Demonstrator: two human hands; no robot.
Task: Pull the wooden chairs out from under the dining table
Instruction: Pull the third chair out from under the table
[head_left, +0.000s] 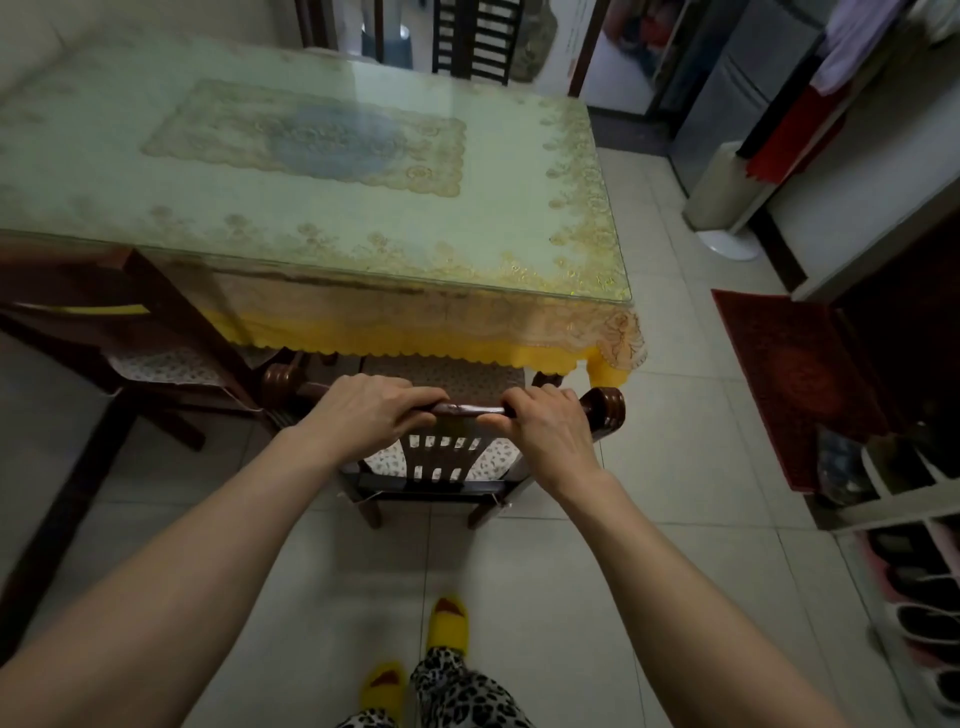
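The dark brown wooden chair (441, 462) with the slatted back sits at the lower centre of the frame, its seat with a spotted cushion partly tucked under the near edge of the dining table (322, 171). You hold its top rail (475, 409) with both hands. Your left hand (358, 413) lies over the rail left of centre, its fingers pressed together and curled over the far side of the wood. Your right hand (548, 428) grips the rail just right of centre, fingers closed around it and thumb on the near side, close to the rounded scroll end (605, 408) of the rail. A short bare stretch of rail shows between your two hands.

The table fills the upper left and centre of the frame. It has a glass top over a pale lace cloth with a yellow fringe (415, 345) hanging along the near edge, just above the chair's seat.

A second dark wooden chair (140, 332) stands at the left of the frame, just beside the first, blurred. A third slatted chair back (475, 41) shows at the top centre, beyond the table's far edge.

Your yellow slippers (447, 621) stand on the pale floor tiles (670, 415) at the bottom centre, and a red mat (789, 379) lies at the right.
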